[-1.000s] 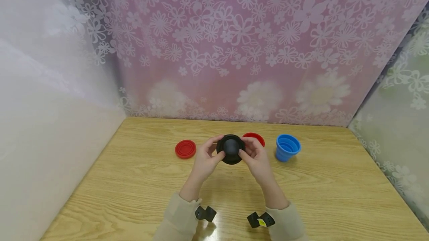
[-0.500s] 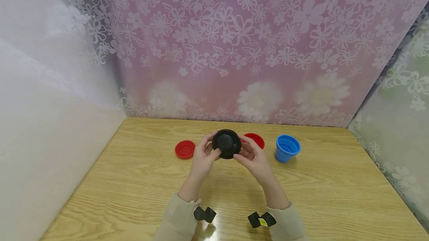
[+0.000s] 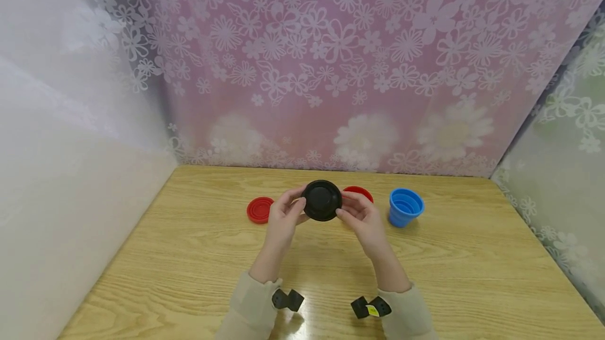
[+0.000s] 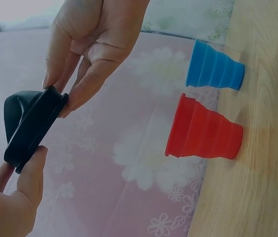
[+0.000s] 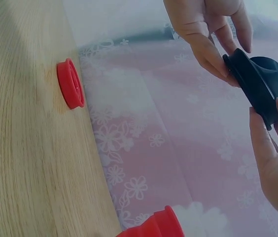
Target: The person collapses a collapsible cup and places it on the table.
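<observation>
A black collapsible cup [image 3: 322, 201], mostly flattened, is held above the table between both hands. My left hand [image 3: 284, 218] pinches its rim on the left side, thumb on the near face. The right hand [image 3: 366, 224] pinches the opposite edge between thumb and fingers. In the left wrist view the black cup [image 4: 35, 126] stands tilted, with a rounded bulge on one face. Behind the right hand stands an expanded red cup [image 4: 205, 128], partly hidden in the head view. A flattened red collapsible cup [image 3: 259, 209] lies left of the left hand.
An expanded blue cup [image 3: 405, 207] stands upright to the right of the red one. The wooden table [image 3: 189, 256] meets a floral curtain [image 3: 302, 67] at the back, with pale walls on both sides. Both wrists carry small black cameras.
Both hands have raised the black cup slightly and tilted it. The left thumb has moved from the cup's middle out to its rim. The raised centre now looks flatter. The other cups stay put.
</observation>
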### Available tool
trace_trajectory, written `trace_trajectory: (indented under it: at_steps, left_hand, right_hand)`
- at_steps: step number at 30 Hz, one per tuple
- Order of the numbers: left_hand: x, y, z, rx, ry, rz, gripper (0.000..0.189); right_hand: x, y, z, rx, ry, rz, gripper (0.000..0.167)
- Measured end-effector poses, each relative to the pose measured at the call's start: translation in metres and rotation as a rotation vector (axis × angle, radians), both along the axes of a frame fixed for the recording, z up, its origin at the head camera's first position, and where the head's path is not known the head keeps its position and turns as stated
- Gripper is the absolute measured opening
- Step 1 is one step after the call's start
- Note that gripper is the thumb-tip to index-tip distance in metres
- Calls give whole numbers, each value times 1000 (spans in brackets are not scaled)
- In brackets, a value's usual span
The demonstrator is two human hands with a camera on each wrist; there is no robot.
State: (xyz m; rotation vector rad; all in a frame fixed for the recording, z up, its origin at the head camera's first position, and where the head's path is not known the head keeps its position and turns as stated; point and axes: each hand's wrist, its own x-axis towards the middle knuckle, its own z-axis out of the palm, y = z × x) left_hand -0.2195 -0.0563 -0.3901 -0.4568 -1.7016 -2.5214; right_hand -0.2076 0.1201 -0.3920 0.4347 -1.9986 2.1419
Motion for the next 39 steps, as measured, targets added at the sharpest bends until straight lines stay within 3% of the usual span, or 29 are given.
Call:
trace_trajectory:
  at_steps: [9,20,27,35,39]
  left_hand:
    - [-2,-1,0,-35,-38,44,20]
    - [-2,1,-2,-24,-57,8,14]
    - [-2,0,-2,-35,-63,-5,29]
    - [-2,-1,-7,-45,93,-48,39]
    - [-2,0,-6,-41,83,-66,39]
  right_hand:
    - [0,0,0,-87,-49,-122,26]
    - [1,0,1,-123,-55,-164,22]
    - [2,2,0,-80,-44,-88,28]
    - [1,4,-1,-29,-19,81,46]
    - [0,4,0,-22,-27,100,49]
